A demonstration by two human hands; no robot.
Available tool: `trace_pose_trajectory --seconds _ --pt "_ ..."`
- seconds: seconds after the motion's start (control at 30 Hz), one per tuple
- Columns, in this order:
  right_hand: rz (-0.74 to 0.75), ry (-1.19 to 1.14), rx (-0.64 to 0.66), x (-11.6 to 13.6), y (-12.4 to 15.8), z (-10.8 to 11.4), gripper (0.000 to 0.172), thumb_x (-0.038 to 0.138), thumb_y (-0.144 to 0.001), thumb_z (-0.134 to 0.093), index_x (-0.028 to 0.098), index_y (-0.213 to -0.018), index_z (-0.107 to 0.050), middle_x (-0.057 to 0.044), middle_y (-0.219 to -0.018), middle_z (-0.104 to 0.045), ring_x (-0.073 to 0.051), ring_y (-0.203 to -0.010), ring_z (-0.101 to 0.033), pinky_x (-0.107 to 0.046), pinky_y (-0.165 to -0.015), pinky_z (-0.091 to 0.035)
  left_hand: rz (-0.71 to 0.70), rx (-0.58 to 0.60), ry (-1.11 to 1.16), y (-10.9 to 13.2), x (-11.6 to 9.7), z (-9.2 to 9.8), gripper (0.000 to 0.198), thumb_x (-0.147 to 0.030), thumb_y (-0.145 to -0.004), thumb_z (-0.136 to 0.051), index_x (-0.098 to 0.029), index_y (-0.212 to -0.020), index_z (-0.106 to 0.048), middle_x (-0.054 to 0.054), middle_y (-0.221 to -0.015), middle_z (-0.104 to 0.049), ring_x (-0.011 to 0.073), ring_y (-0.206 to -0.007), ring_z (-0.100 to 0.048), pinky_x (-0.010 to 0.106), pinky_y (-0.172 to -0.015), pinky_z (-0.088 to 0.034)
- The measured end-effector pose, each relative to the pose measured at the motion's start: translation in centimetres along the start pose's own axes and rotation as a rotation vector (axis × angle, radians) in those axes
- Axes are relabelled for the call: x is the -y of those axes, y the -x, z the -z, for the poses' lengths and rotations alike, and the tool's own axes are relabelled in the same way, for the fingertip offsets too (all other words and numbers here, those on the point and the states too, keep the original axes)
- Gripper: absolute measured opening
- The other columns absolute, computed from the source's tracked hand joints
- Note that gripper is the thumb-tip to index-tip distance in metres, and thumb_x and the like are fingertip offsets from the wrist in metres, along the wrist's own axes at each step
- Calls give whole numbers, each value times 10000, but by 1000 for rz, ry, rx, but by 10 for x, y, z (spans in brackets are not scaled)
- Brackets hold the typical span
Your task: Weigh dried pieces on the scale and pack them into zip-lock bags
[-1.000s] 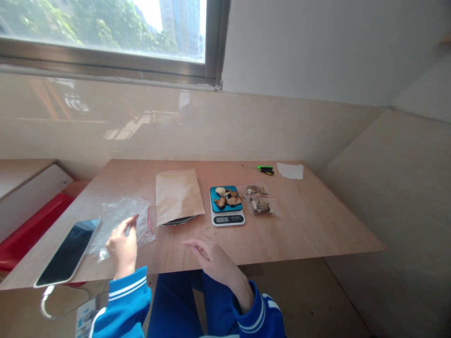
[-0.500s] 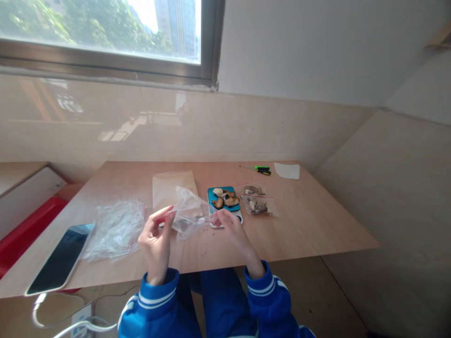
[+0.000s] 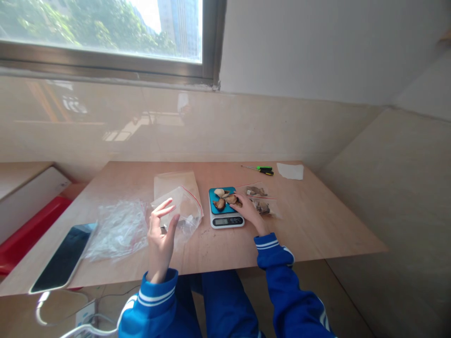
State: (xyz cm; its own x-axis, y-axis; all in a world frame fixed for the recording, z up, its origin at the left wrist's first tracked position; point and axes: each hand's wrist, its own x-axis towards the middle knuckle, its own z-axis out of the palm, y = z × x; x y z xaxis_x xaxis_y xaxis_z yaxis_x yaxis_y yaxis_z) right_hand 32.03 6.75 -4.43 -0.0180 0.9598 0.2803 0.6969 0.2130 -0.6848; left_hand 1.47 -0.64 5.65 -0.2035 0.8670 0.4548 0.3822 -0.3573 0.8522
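Note:
My left hand (image 3: 161, 233) holds a clear zip bag (image 3: 185, 212) with a red seal strip, its mouth held open above the wooden table (image 3: 299, 225). My right hand (image 3: 247, 210) reaches to the blue-topped kitchen scale (image 3: 225, 213) and its fingers touch the dried mushroom pieces (image 3: 225, 199) lying on the pan. Whether the fingers have closed on a piece I cannot make out. A brown paper envelope (image 3: 172, 180) lies behind the held bag.
A heap of empty clear bags (image 3: 118, 230) and a dark tablet (image 3: 61, 258) lie at the left. Two filled zip bags (image 3: 259, 197) sit right of the scale. A green-handled screwdriver (image 3: 260, 169) and a white paper scrap (image 3: 291, 171) lie at the far edge.
My left hand lifted one clear bag off the heap and both hands spread it. My right hand then let go and moved right to the mushrooms on the scale.

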Motion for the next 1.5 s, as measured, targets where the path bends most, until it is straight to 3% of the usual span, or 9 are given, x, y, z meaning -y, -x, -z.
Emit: trace_pose_trajectory --seconds 0.37,0.53,0.7,0.8,0.97,1.07,1.17,1.3,1.5 --pt "-32 -181 -238 11 5 -8 197 323 -810 -591 164 -895 -672 -169 -1263 -616 -283 -1173 -572 -454 -1017 -428 -27 94 137 10 10 -21 205 -317 -902 -546 -220 -1081 -522 127 -1362 -547 245 -1302 -487 482 -1067 -380" --pt "-164 -379 -380 18 4 -7 263 406 -762 -634 168 -874 -651 -137 -1147 -671 -264 -1044 -630 -430 -932 -494 10 123 198 14 11 -28 204 -320 -912 -533 -223 -1082 -474 155 -1396 -520 254 -1330 -456 511 -1076 -362" --pt "-189 -460 -418 41 -7 -4 327 439 -789 -610 157 -952 -632 -111 -979 -713 -248 -935 -672 -411 -865 -538 8 143 165 17 12 -40 216 -343 -928 -501 -220 -1091 -429 169 -1426 -488 247 -1355 -426 493 -1096 -356" --pt "-112 -576 -344 76 -10 3 322 406 -796 -635 158 -1001 -635 -117 -1083 -701 -245 -1018 -662 -394 -925 -524 4 153 170 17 14 -48 213 -337 -933 -493 -216 -1097 -432 165 -1428 -485 228 -1372 -403 479 -1129 -323" --pt "141 -608 73 144 2 19 412 316 -806 -673 231 -1204 -606 -62 -1393 -541 -210 -1287 -507 -382 -1096 -405 27 143 191 16 15 -58 243 -349 -929 -493 -214 -1124 -436 170 -1422 -487 229 -1357 -425 490 -1122 -340" --pt "179 -602 176 157 9 24 484 334 -820 -666 267 -1286 -555 -40 -1401 -537 -198 -1299 -497 -396 -1108 -396 34 126 207 18 15 -58 232 -367 -929 -485 -216 -1099 -444 175 -1369 -532 243 -1313 -477 485 -1082 -389" --pt "113 -609 59 134 12 27 381 337 -890 -560 250 -1260 -573 -60 -1333 -592 -193 -1227 -560 -392 -1057 -447 72 112 201 19 15 -55 246 -392 -924 -481 -207 -1083 -445 166 -1204 -627 258 -1256 -530 477 -1031 -436" --pt "38 -223 -82 71 17 31 326 181 -876 -470 216 -1150 -643 -85 -1204 -654 -215 -1154 -586 -441 -1037 -437 94 102 189 18 15 -49 237 -405 -912 -493 -209 -1036 -443 113 -998 -675 257 -1137 -608 455 -965 -480" --pt "27 280 69 7 32 28 503 -9 -727 -494 156 -1184 -625 -130 -1204 -650 -270 -1161 -557 -478 -1022 -411 105 84 211 16 11 -46 221 -413 -905 -499 -220 -989 -430 72 -900 -669 220 -958 -665 408 -892 -519"
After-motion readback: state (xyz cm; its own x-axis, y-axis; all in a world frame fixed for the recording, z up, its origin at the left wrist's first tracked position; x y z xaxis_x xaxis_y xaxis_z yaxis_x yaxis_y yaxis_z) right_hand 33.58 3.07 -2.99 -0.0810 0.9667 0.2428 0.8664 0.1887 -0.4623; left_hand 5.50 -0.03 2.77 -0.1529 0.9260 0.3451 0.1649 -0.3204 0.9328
